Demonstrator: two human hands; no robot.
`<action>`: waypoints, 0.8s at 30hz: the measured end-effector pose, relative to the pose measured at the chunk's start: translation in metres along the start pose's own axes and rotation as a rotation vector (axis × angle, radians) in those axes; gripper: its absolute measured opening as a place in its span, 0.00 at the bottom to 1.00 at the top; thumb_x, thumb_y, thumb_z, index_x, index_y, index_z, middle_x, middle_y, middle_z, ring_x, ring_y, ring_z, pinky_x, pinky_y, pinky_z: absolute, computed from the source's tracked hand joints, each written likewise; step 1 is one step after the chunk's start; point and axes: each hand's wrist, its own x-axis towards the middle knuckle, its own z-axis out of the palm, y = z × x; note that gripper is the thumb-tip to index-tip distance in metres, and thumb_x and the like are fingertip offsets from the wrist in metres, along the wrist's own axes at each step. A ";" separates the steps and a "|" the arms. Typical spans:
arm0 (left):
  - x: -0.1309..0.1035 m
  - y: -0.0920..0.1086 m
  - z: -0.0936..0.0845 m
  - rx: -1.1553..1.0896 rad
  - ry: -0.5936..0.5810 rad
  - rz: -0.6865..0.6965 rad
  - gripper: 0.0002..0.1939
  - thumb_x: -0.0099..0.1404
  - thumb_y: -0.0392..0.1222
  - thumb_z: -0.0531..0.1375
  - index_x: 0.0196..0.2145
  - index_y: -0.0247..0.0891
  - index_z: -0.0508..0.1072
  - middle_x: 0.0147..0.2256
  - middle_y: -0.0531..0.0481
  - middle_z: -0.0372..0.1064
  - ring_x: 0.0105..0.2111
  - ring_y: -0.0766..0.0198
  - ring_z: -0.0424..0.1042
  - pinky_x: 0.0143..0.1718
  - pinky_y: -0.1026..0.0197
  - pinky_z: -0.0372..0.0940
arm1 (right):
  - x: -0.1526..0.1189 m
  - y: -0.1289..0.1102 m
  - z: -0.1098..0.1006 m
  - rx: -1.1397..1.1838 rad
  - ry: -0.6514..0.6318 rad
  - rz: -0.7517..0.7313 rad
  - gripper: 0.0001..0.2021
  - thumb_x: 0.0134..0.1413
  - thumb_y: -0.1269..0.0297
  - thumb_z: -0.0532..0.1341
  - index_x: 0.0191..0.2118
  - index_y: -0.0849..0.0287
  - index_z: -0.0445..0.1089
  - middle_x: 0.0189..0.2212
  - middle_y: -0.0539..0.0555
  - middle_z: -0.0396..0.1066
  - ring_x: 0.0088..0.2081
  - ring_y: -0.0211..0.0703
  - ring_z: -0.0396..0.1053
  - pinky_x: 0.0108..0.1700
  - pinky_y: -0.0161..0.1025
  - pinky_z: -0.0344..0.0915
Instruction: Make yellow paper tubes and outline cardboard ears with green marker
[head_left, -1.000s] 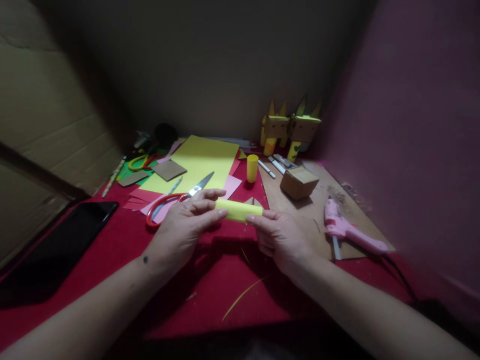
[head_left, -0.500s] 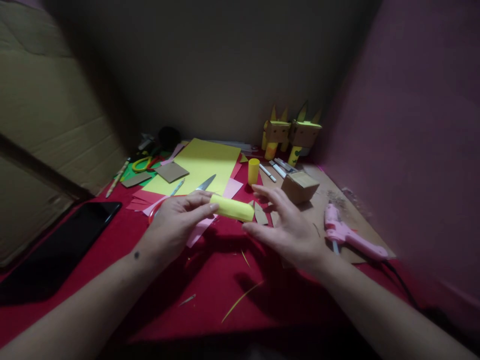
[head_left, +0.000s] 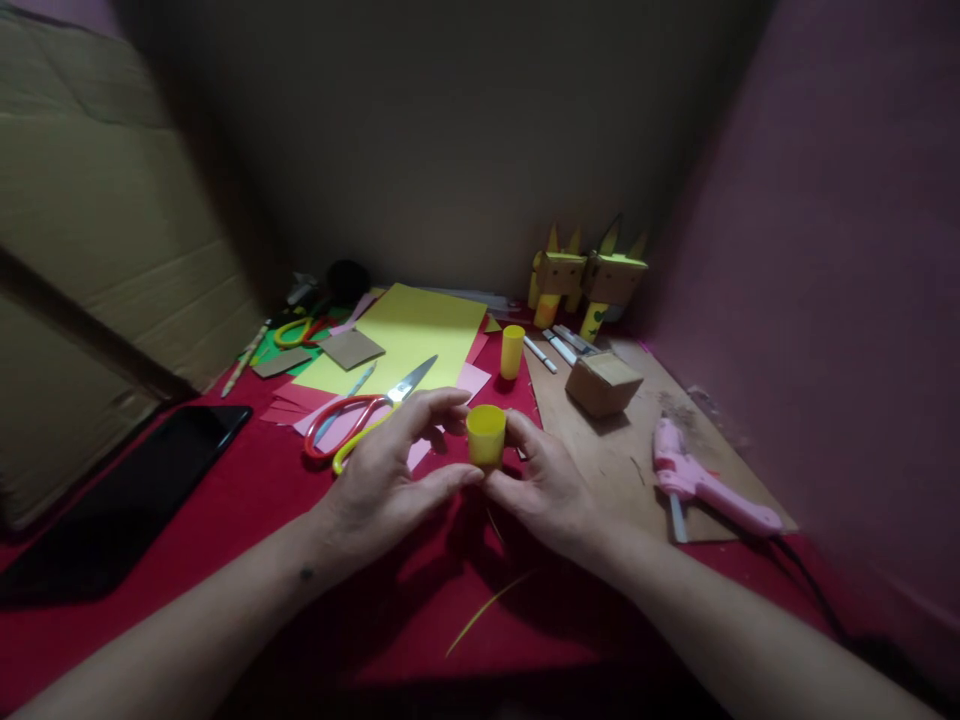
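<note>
A small yellow paper tube point(head_left: 486, 440) stands upright between my two hands, its round open end facing up. My right hand point(head_left: 551, 490) grips it from the right, with fingers at its side and thumb near the base. From the left, my left hand point(head_left: 397, 460) curls around the tube, its thumb tip at the lower edge. Red-and-yellow-handled scissors point(head_left: 367, 410) lie partly behind my left hand. Beyond my hands a second yellow paper tube point(head_left: 512, 353) stands on the red cloth point(head_left: 390, 620).
A yellow sheet point(head_left: 427, 325) lies at the back. On the right are a cardboard box point(head_left: 604, 383), a pink glue gun point(head_left: 705, 480) with its cord, and several markers point(head_left: 559, 347). Two cardboard-headed figures point(head_left: 559, 275) stand behind. A black phone point(head_left: 135, 500) lies left.
The yellow tube has turned from lying sideways to upright. My right hand has closed on it, and my left hand has shifted right, uncovering the scissors.
</note>
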 end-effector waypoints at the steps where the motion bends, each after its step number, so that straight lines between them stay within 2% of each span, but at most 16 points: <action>1: 0.000 0.000 -0.001 0.009 0.001 0.019 0.24 0.63 0.40 0.65 0.56 0.44 0.67 0.48 0.46 0.71 0.44 0.58 0.72 0.48 0.54 0.70 | 0.000 0.001 0.001 0.028 0.000 -0.001 0.13 0.55 0.70 0.61 0.47 0.56 0.67 0.41 0.54 0.73 0.43 0.46 0.70 0.45 0.43 0.67; 4: 0.000 0.001 -0.004 0.049 -0.029 0.088 0.25 0.65 0.41 0.64 0.59 0.49 0.66 0.51 0.47 0.70 0.47 0.58 0.71 0.51 0.55 0.68 | -0.001 0.005 0.005 0.086 -0.012 0.000 0.12 0.55 0.69 0.62 0.46 0.56 0.67 0.40 0.52 0.73 0.40 0.45 0.70 0.43 0.42 0.68; 7: 0.000 -0.003 -0.004 0.272 -0.153 0.219 0.26 0.69 0.44 0.61 0.63 0.51 0.62 0.59 0.45 0.64 0.56 0.52 0.65 0.58 0.50 0.64 | -0.003 0.013 0.008 0.112 -0.021 0.026 0.13 0.53 0.68 0.64 0.45 0.56 0.66 0.38 0.52 0.72 0.38 0.45 0.70 0.41 0.42 0.68; 10: -0.001 -0.008 -0.002 0.440 -0.243 0.282 0.26 0.71 0.47 0.59 0.64 0.49 0.62 0.62 0.42 0.60 0.59 0.48 0.61 0.59 0.46 0.62 | -0.004 0.018 0.010 0.124 -0.023 0.042 0.15 0.51 0.70 0.65 0.45 0.56 0.66 0.40 0.53 0.73 0.40 0.47 0.70 0.43 0.44 0.68; 14: -0.002 -0.009 -0.002 0.456 -0.220 0.326 0.29 0.72 0.46 0.57 0.68 0.49 0.54 0.65 0.41 0.53 0.62 0.48 0.56 0.62 0.44 0.58 | -0.003 0.019 0.010 0.136 -0.038 0.045 0.18 0.49 0.73 0.65 0.47 0.55 0.67 0.39 0.52 0.73 0.39 0.46 0.70 0.42 0.43 0.67; 19: -0.001 -0.006 -0.003 0.492 -0.265 0.344 0.23 0.72 0.46 0.56 0.63 0.49 0.63 0.63 0.43 0.57 0.60 0.47 0.56 0.60 0.45 0.60 | -0.002 0.019 0.010 0.141 -0.008 0.028 0.17 0.45 0.77 0.64 0.42 0.55 0.67 0.40 0.51 0.72 0.43 0.46 0.70 0.45 0.43 0.67; 24: 0.000 -0.003 -0.002 0.516 -0.224 0.393 0.25 0.73 0.44 0.56 0.65 0.48 0.60 0.64 0.42 0.54 0.59 0.47 0.58 0.60 0.44 0.59 | -0.002 0.021 0.011 0.141 -0.010 0.043 0.15 0.46 0.75 0.65 0.41 0.56 0.66 0.36 0.50 0.71 0.37 0.45 0.69 0.39 0.42 0.65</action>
